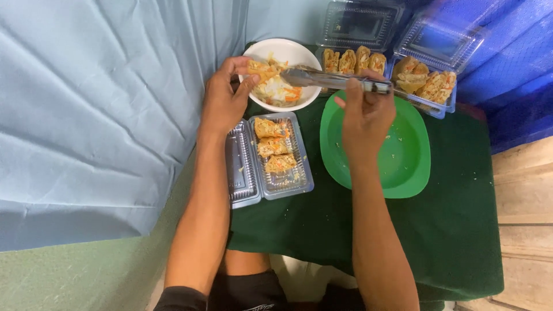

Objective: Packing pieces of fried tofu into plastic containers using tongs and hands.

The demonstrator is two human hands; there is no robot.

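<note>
pinching a roll (260,69) over the white bowl (299,53), left hand (226,98); right hand (366,112) grips tongs (322,79).

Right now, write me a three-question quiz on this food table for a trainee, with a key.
1. True or false: the green plate is piled with rolls.
2. Which hand holds the metal tongs?
A. left hand
B. right hand
C. neither
3. Fill in: the open clear box nearest the person holds ___ rolls.

Key
1. False: it carries only crumbs.
2. B: the right hand grips the tongs, while the left hand pinches a roll over the white bowl.
3. Three.
</note>
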